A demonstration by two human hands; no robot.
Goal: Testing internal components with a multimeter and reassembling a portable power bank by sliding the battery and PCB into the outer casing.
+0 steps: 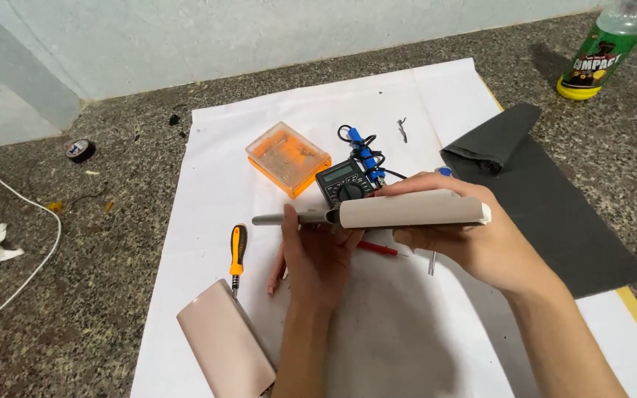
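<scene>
Beige casing (pixel 407 208) gripped by right hand (pixel 473 236); grey inner part (pixel 289 218) sticking out of it pinched by left hand (pixel 315 254). Held just in front of the multimeter (pixel 344 180), above the white paper (pixel 259 169).

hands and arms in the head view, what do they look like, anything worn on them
Both are bare: the left hand and right hand wear no gloves, and no rings, watch or bracelet show. Both forearms are uncovered down to the frame's bottom edge, with no sleeve in view. The fingernails look short and unpainted.
</scene>
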